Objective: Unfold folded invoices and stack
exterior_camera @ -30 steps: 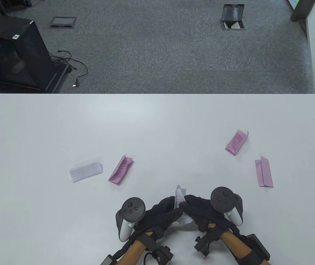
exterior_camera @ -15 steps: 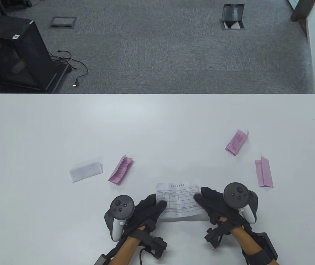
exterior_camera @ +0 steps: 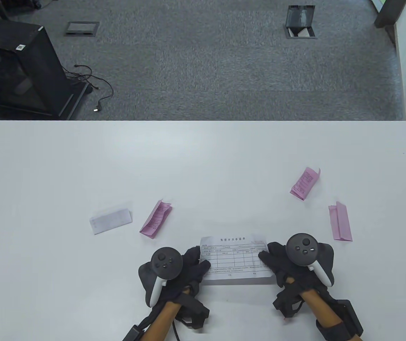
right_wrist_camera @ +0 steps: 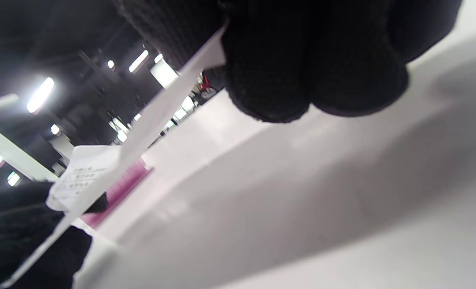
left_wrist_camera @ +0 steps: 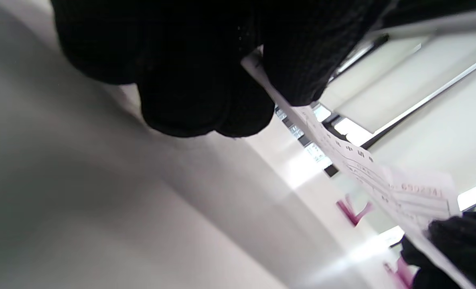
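Unfolded invoice [exterior_camera: 236, 260] edge-pinched above table [exterior_camera: 203, 160]

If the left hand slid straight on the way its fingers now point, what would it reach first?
The left hand points right along the unfolded white invoice that it holds by the edge. Going straight on, it would probably meet the right hand gripping the opposite edge, though height is unclear.

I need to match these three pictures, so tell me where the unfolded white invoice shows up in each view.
Table view: unfolded white invoice at bottom centre, held between left hand and right hand.
Left wrist view: seen edge-on, running from upper centre to lower right.
Right wrist view: a thin strip from upper centre to lower left.
Shared landmark: the white table.
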